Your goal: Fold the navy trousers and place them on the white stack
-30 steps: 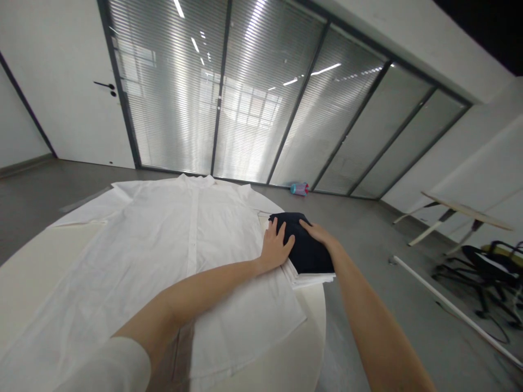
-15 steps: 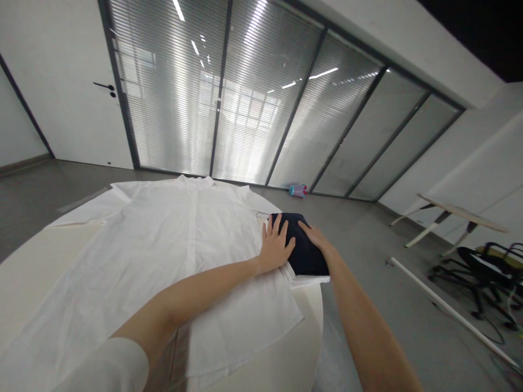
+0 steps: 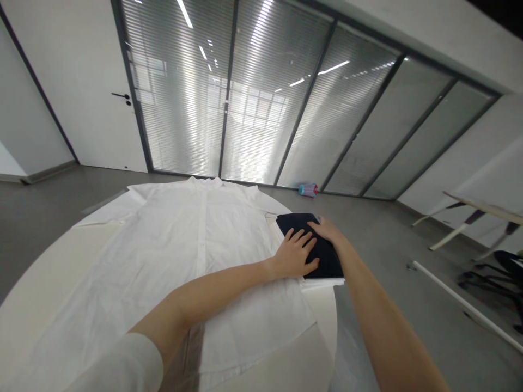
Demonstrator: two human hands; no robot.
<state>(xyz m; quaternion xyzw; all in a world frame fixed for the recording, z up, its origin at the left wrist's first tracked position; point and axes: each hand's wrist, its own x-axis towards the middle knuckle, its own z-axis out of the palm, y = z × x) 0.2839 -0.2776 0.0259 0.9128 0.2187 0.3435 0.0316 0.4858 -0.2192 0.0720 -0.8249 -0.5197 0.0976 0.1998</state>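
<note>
Both palms now lie flatter on the folded dark navy garment, topping folded white cloth right of the spread white button shirt: left hand splayed, right hand open, gripping nothing, pressing it smooth.

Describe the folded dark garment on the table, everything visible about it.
The folded dark garment is navy or black cloth, folded into a flat, roughly rectangular packet. It lies on top of a stack of folded white cloth at the right edge of the round table, beside the spread white shirt. The left hand lies flat on its near left part; the right hand rests on its right side. No label or buttons show.
</note>
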